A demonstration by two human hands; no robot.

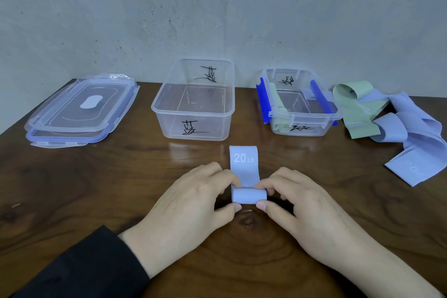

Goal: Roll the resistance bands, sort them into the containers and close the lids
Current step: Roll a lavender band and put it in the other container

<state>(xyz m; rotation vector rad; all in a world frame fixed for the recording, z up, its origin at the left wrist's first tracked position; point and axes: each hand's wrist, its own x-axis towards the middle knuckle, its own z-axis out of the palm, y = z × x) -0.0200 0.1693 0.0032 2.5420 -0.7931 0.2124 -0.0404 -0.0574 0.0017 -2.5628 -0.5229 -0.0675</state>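
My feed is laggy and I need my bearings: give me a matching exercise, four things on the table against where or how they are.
1. lids
2. middle box
3. right box
4. 20 LB band

a. holds a green roll
b. half rolled, pinched by both hands
c. stacked at far left
d. open, nothing inside

Pairs: 1-c, 2-d, 3-a, 4-b

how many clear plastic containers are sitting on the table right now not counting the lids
2. The larger container stands empty at the table's centre back; the smaller container, with blue clips, stands to its right and holds a rolled green band. None seems hidden.
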